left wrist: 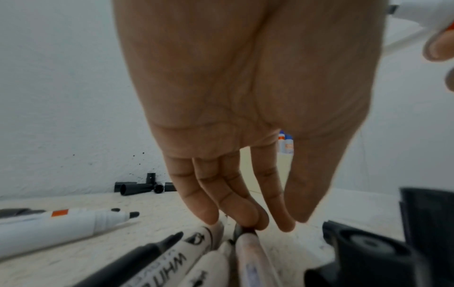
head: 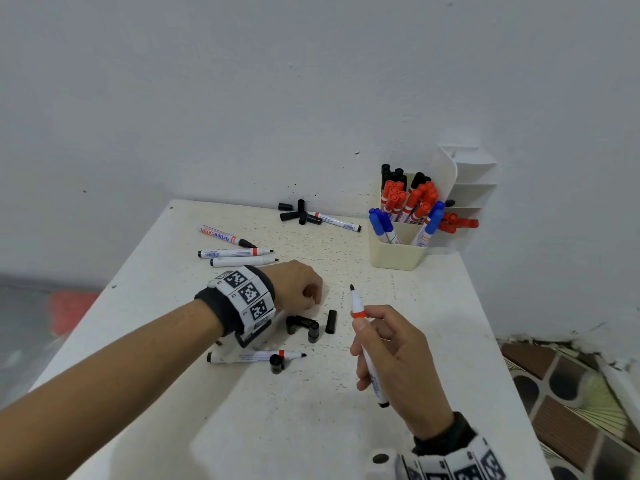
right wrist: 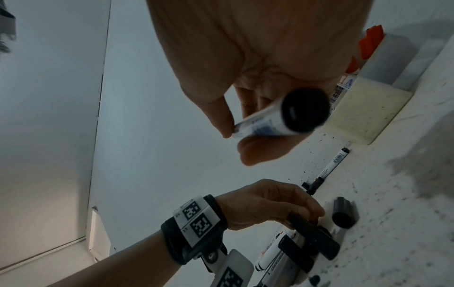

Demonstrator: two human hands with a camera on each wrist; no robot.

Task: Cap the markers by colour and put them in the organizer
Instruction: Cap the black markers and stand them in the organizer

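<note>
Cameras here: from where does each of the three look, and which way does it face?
Head: worn on the head, facing forward and down at the table and organizer; shows both forearms, the left hand and the right hand.
Left wrist: at the left wrist, looking along the palm and fingers down at loose markers; shows mainly that hand.
Right wrist: at the right wrist, looking along the grip on the uncapped marker; the left hand shows too.
Shared: head and right wrist both show the uncapped marker, left hand and organizer.

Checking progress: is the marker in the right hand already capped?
No, the marker in the right hand shows its bare black tip.
</note>
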